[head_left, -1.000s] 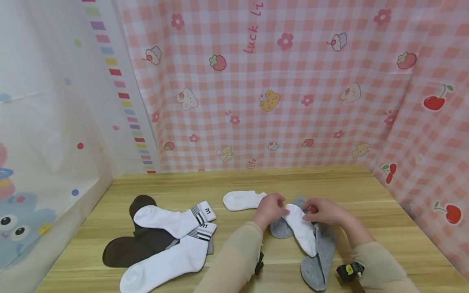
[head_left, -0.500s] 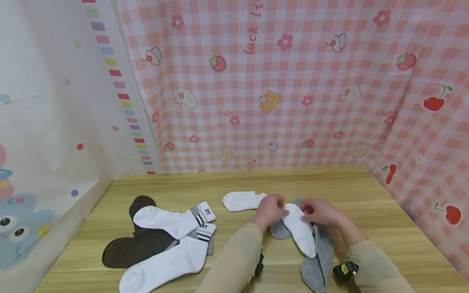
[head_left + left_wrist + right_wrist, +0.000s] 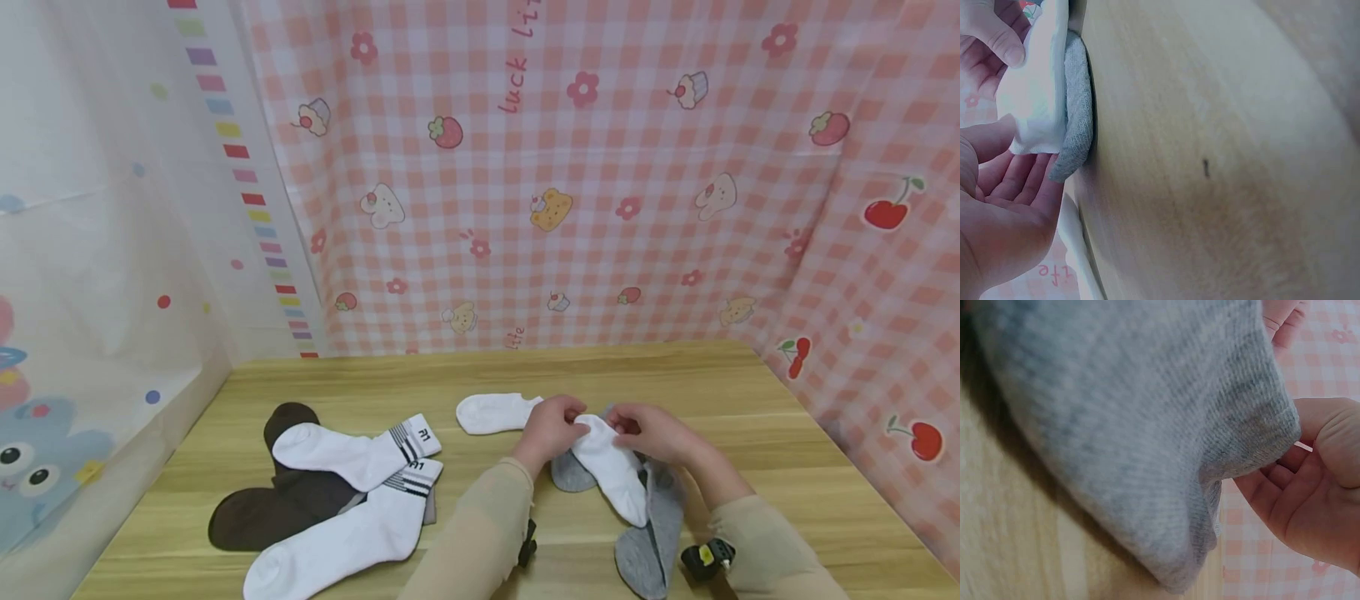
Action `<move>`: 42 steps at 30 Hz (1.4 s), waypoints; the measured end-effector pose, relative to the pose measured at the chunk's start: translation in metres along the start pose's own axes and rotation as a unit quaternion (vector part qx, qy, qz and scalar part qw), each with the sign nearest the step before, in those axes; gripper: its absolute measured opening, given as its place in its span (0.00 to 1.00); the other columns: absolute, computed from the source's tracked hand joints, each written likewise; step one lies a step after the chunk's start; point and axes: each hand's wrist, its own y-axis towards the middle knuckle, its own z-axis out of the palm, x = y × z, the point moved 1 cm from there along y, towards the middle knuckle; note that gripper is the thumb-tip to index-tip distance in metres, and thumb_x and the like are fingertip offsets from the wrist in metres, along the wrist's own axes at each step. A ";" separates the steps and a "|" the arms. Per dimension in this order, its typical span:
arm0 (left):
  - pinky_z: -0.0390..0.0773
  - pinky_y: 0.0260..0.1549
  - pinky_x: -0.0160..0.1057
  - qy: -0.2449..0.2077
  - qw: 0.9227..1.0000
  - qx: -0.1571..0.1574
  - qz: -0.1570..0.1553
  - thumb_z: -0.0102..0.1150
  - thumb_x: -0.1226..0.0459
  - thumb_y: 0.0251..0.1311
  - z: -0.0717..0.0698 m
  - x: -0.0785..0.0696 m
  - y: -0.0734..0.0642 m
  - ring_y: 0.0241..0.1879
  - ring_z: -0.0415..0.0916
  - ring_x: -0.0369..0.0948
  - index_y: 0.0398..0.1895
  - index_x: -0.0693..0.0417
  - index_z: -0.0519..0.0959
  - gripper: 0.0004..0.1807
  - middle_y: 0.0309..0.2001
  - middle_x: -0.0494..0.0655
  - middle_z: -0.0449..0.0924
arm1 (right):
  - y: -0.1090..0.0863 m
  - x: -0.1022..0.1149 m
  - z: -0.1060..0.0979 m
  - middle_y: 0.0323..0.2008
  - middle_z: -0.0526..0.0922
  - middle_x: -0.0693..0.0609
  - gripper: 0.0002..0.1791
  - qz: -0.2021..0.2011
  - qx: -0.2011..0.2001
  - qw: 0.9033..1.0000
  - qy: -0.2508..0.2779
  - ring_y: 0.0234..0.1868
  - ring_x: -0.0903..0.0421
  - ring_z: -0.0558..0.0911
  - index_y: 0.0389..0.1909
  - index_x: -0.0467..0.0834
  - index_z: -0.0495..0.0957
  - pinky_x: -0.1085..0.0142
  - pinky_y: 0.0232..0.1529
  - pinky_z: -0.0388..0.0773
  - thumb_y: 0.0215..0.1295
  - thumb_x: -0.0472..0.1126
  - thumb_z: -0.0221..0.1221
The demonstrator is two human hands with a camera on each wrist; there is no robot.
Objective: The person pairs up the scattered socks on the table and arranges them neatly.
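Observation:
A short white sock (image 3: 611, 471) lies slanting over grey socks (image 3: 648, 550) on the right half of the table. My left hand (image 3: 553, 429) pinches its far end, thumb on top and fingers underneath in the left wrist view. On the other edge of that end, my right hand (image 3: 660, 433) pinches the white sock between thumb and fingers. A grey sock (image 3: 1129, 425) fills much of the right wrist view and hides part of the right fingers. Another white ankle sock (image 3: 495, 413) lies just beyond my left hand.
On the left of the wooden table (image 3: 375, 375), two white crew socks with black stripes (image 3: 345, 525) lie over dark brown socks (image 3: 277, 508). A bit of grey cloth (image 3: 430, 504) shows beneath them. A pink checked curtain (image 3: 480, 167) hangs behind the table.
My right hand has shifted slightly left. The far end of the white sock between my hands has moved a little left too. The other socks lie as before.

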 end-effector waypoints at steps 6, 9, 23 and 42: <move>0.74 0.34 0.31 -0.018 1.000 -0.024 0.008 0.67 0.68 0.59 -0.002 0.002 -0.001 0.30 0.72 0.34 0.39 0.59 0.85 0.06 0.30 0.43 0.81 | 0.000 0.002 0.000 0.30 0.76 0.53 0.05 -0.012 -0.008 1.000 0.013 0.32 0.56 0.73 0.40 0.39 0.78 0.66 0.31 0.72 0.65 0.29 0.60; 0.73 0.32 0.31 -0.024 0.999 -0.034 0.006 0.68 0.68 0.58 -0.002 0.003 -0.001 0.28 0.70 0.32 0.35 0.57 0.85 0.03 0.27 0.40 0.78 | 0.000 0.003 -0.001 0.32 0.77 0.53 0.05 -0.016 -0.013 1.000 0.020 0.33 0.56 0.75 0.43 0.38 0.79 0.66 0.31 0.73 0.67 0.32 0.60; 0.73 0.33 0.32 -0.052 0.992 -0.112 0.001 0.70 0.68 0.56 -0.007 0.019 -0.004 0.27 0.69 0.32 0.28 0.56 0.84 0.02 0.25 0.38 0.77 | -0.006 0.001 -0.009 0.40 0.81 0.49 0.16 -0.010 -0.052 0.999 0.011 0.42 0.52 0.80 0.51 0.32 0.76 0.60 0.42 0.78 0.69 0.39 0.61; 0.75 0.33 0.34 -0.114 0.967 -0.223 -0.042 0.69 0.70 0.54 -0.015 0.022 -0.002 0.28 0.71 0.33 0.29 0.59 0.84 0.02 0.25 0.41 0.77 | -0.011 -0.006 -0.005 0.39 0.82 0.47 0.24 0.009 -0.004 0.999 0.044 0.40 0.54 0.79 0.51 0.30 0.75 0.63 0.37 0.77 0.61 0.40 0.68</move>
